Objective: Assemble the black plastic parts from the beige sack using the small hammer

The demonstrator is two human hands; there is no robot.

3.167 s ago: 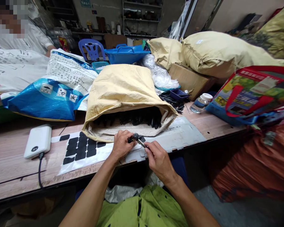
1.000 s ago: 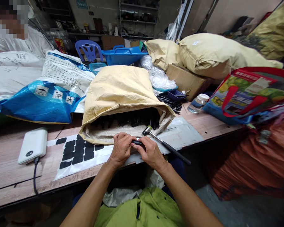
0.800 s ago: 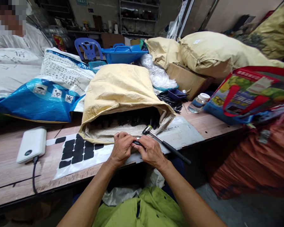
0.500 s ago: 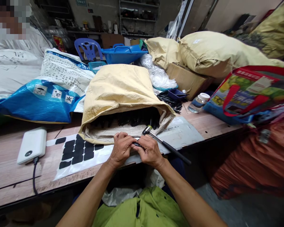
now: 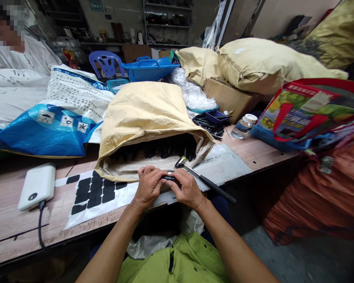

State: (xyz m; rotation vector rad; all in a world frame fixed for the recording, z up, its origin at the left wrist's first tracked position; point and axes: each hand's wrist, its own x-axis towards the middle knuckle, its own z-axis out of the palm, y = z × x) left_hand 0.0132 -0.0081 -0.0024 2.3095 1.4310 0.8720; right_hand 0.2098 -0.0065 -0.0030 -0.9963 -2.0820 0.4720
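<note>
Between my left hand (image 5: 149,186) and my right hand (image 5: 186,188) is a small black cylindrical piece (image 5: 168,178), pinched at both ends by closed fingers. Its ends are hidden by the fingers, and I cannot tell its exact kind. Just beyond the hands gapes a cream woven sack (image 5: 144,106), its mouth toward me, with several black slender pieces (image 5: 162,148) inside. A hammer (image 5: 206,181) with a metal head and black grip lies at an angle beside my right hand. Left of my left hand, a white sheet of black rounded-square stickers (image 5: 96,192) lies partly under the sack.
A white power bank (image 5: 37,186) with a cable lies on the left of the table. Right of the sack are more black pieces (image 5: 212,124), a clear jar (image 5: 244,126) and a red-handled bag (image 5: 303,114). A blue-and-white sack (image 5: 53,122) is at left; a person's arm shows behind it.
The whole view has shifted slightly. More of the small black piece shows between my fingers, and it lies more level. Both hands still grip it in about the same place.
</note>
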